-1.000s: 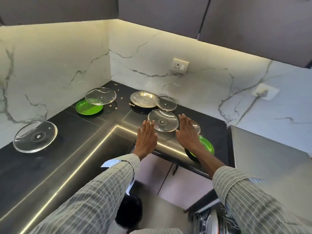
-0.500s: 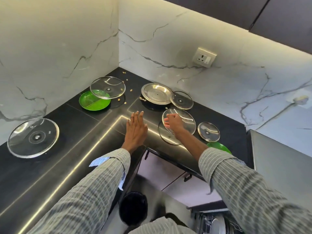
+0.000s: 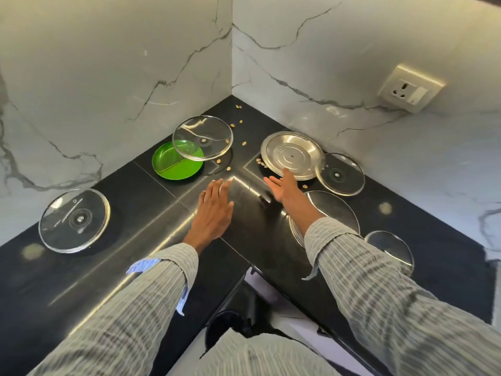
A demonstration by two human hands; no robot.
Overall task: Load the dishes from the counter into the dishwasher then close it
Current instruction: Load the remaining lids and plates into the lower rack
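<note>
Dishes lie scattered across a black, L-shaped surface [image 3: 81, 272] set into a marble-walled corner. A steel plate [image 3: 292, 154] sits near the right-hand wall, its edge overlapped by a small glass lid [image 3: 340, 174]. A green plate [image 3: 173, 165] rests by the corner, partly covered by a tilted glass lid [image 3: 202, 138]. Another glass lid [image 3: 74, 220] lies well apart at far left. The left hand [image 3: 214, 210] rests flat on the surface, fingers straight and close together. The right hand [image 3: 283, 188] reaches out with fingers straight and spread, palm turned inward, its fingertips at the near rim of the steel plate; whether they touch it cannot be told. Beneath the right sleeve [image 3: 379, 289] lie a large lid [image 3: 334, 213] and a smaller one [image 3: 390, 246]. Small seeds [image 3: 244, 143] dot the surface. A wall socket [image 3: 409, 88] sits upper right.
</note>
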